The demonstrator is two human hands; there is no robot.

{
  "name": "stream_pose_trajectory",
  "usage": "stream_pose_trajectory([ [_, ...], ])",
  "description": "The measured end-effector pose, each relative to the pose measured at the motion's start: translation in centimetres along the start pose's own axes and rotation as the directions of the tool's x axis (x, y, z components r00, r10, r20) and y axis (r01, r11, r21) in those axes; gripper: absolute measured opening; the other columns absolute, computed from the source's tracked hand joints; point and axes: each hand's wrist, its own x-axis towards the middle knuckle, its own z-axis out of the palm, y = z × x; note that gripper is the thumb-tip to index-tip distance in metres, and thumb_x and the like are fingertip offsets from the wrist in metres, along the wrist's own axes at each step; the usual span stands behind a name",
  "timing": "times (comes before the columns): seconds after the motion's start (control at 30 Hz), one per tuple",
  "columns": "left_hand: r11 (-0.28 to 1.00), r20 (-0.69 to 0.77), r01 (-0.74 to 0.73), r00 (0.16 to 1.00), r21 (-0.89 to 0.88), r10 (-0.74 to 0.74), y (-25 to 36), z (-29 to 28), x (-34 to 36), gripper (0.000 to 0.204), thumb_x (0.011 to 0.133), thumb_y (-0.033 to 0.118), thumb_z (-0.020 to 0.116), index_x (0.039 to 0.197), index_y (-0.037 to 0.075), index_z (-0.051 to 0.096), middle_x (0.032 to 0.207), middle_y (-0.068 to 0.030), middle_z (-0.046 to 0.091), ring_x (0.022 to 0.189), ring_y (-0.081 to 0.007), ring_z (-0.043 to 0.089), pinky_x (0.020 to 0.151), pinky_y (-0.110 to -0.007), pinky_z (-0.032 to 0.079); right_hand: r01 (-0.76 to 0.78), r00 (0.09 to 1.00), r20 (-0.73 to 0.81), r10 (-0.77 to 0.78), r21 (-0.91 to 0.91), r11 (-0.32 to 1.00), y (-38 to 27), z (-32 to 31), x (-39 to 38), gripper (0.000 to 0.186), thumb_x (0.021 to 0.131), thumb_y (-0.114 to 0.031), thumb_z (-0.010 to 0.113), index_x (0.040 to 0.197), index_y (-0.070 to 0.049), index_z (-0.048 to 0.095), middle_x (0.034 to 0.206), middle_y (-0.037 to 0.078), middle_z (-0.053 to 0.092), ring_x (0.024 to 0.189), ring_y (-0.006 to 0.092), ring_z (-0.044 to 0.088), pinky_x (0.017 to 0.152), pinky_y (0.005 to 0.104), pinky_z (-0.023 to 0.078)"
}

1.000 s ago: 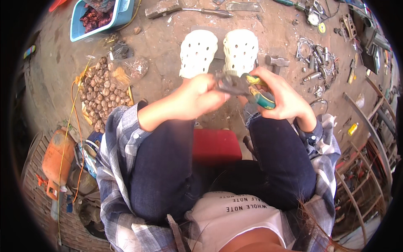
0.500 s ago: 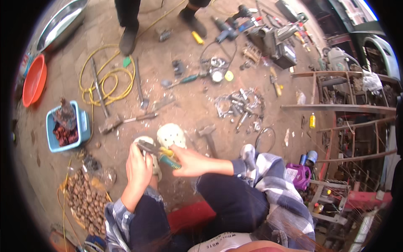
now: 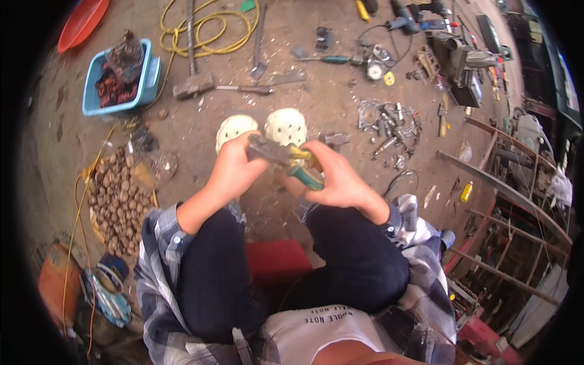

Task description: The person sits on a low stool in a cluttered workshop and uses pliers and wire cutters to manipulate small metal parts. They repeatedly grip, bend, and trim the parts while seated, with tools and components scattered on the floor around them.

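Observation:
I sit low, knees bent, with white clogs [image 3: 285, 126] on my feet. My right hand [image 3: 331, 176] grips the green-and-yellow handles of a pair of metal pliers [image 3: 271, 149], held between my knees over the clogs. My left hand [image 3: 234, 167] is closed at the dark jaws of the pliers; whatever its fingers hold there is hidden. A pile of walnuts [image 3: 115, 204] lies on the ground to my left, beside a crumpled clear bag [image 3: 159, 165].
Around me are a blue bin [image 3: 92, 103], red basin [image 3: 85, 21], coiled yellow hose [image 3: 219, 45], long-handled sledgehammer [image 3: 191, 87], small hammer [image 3: 336, 138], loose metal parts [image 3: 386, 125], power tools [image 3: 401, 18], metal frames [image 3: 505, 182] and an orange gas cylinder [image 3: 53, 280].
The camera tilted up and back down partway; another person's legs, seen half a second ago, are out of view now. My hands keep the pliers in front of me throughout.

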Motion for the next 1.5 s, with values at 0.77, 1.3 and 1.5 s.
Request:
stream_pose_trajectory([
  [0.77,0.933,-0.019,0.123,0.992,0.338,-0.124,-1.4,-0.3,0.3,0.017,0.084,0.012,0.060,0.098,0.001,0.060,0.078,-0.0134,0.064,0.073,-0.0170,0.063,0.067,-0.033,0.048,-0.064,0.998,0.036,0.060,0.095,0.993,1.8,2.2,1.1,0.055,0.066,-0.007,0.066,0.117,0.000,0.047,0.095,0.017,0.057,0.081,0.0264,0.061,0.073,0.0339,0.049],
  [1.3,0.488,0.728,0.755,0.616,-0.438,-0.300,0.7,-0.7,-2.3,0.021,0.098,0.019,0.053,0.081,0.010,0.045,0.059,0.0091,0.027,0.047,-0.0020,0.022,0.041,-0.021,0.016,0.067,0.905,0.397,-0.152,0.221,0.973,4.5,0.0,-0.2,0.075,0.063,-0.006,0.066,0.132,-0.001,0.038,0.111,0.019,0.054,0.105,0.0300,0.057,0.089,0.0361,0.047],
  [1.5,0.830,0.383,0.475,0.853,-0.293,-0.354,-1.6,0.2,-2.0,0.011,0.094,0.014,0.055,0.099,0.004,0.054,0.064,0.0070,0.040,0.052,-0.0018,0.032,0.045,-0.021,0.026,-0.058,0.922,0.386,0.015,0.100,0.993,2.8,0.6,0.1,0.077,0.065,-0.002,0.063,0.135,0.004,0.032,0.117,0.022,0.049,0.105,0.0335,0.055,0.090,0.0373,0.046],
])
